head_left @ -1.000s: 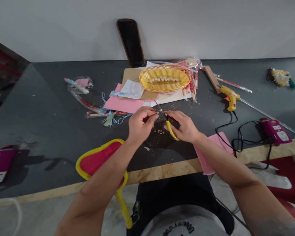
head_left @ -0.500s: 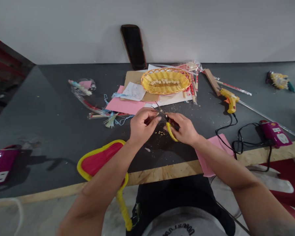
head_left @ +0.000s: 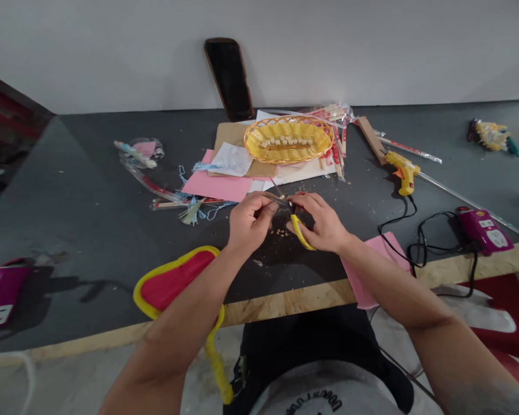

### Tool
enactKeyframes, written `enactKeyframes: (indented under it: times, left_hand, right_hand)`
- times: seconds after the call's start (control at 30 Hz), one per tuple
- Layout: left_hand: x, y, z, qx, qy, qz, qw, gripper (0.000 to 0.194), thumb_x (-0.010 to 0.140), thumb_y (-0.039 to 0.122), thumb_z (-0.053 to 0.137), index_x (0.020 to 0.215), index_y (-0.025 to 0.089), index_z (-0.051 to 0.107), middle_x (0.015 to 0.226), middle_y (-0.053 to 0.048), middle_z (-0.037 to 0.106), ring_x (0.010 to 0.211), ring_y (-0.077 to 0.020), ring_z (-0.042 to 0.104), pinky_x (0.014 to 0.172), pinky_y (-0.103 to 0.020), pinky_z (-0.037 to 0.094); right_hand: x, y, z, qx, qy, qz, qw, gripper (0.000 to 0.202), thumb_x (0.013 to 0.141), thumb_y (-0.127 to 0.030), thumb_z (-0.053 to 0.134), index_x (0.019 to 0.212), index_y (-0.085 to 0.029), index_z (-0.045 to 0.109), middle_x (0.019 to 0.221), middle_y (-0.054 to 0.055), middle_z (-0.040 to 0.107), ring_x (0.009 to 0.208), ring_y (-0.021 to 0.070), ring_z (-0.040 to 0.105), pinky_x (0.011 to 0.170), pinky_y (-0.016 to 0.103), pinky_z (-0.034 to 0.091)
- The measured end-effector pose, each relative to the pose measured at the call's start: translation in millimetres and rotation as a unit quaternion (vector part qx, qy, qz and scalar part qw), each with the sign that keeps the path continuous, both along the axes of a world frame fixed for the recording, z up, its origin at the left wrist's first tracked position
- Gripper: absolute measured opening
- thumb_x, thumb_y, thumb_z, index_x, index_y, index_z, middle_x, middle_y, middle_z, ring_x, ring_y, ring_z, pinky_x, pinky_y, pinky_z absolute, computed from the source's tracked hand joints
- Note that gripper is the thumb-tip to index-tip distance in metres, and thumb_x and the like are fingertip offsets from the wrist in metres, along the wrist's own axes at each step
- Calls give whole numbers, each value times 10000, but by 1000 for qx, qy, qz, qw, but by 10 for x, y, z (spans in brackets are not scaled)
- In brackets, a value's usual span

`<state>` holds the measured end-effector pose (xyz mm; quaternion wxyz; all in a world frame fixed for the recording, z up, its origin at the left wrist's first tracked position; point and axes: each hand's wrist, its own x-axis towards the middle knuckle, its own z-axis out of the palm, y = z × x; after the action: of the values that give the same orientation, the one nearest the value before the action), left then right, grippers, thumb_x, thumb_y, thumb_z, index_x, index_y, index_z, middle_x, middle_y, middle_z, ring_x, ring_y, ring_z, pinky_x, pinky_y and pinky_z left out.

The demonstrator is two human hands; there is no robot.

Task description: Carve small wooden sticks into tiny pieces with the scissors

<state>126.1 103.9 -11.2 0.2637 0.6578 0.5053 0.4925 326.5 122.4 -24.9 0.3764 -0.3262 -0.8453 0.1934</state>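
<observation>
Clock centred on the scissors, 12 toward the wall.

Between 8 and 9, far out: purple socket box on the dark tabletop. Between 9 and 10: plastic bundle, pink and pale blue inside. At 8: red paddle-shaped piece with a yellow rim, partly covered by the left forearm; its yellow handle extends past the table edge. At 9: pale green tassel. Between 9 and 10, nearer: pink sheet, lying partly under other papers. At 11: phone, upright, leaning on the wall.

At 9, just beside the blades: left hand, thumb and fingertips drawn together at the blades; cannot tell whether anything is pinched there. Just past 6: pale crumbs on the tabletop.

Scissors: in front of the person, between the hands, blades parted, tips toward 10 to 11. At 12: yellow woven basket, a row of small pale pieces inside. Right hand: curled around the yellow scissor handles.

At 1: red-patterned sticks. Between 4 and 5: pink paper below the right forearm. Between 1 and 2: wooden block. At 2: yellow glue gun, lying flat, cord trailing. Just past 3: second purple box.
</observation>
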Motion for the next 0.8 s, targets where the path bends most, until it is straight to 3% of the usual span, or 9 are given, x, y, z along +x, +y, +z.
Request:
enactKeyframes:
  times: [0.17,0.57,0.8]
  left_hand:
    - [-5,2,-4,3,12,1,1000,181,913,263,596,752,199,647,922,-50,747,842,-177,695,709,-294,540]
    - [14,6,-32,43,41,20,998,159,903,222,615,755,184,661,840,-43,734,825,-164,694,737,-278,536]
    - [9,18,-63,54,23,30,998,156,898,233,632,752,183,652,880,-58,747,819,-163,695,709,-272,533]
  right_hand:
    - [-6,-2,-18,2,-1,-1,1000,402,941,-403,583,1272,-176,558,1104,138,692,1053,273,637,907,452,551]
    - [3,9,-47,-9,-11,0,1000,397,933,-345,608,1292,-181,569,1138,140,710,1088,273,655,905,435,559]
    - [-20,-43,-10,-15,-28,-6,999,367,940,-307,599,1276,-164,563,982,99,716,878,215,669,779,340,546]
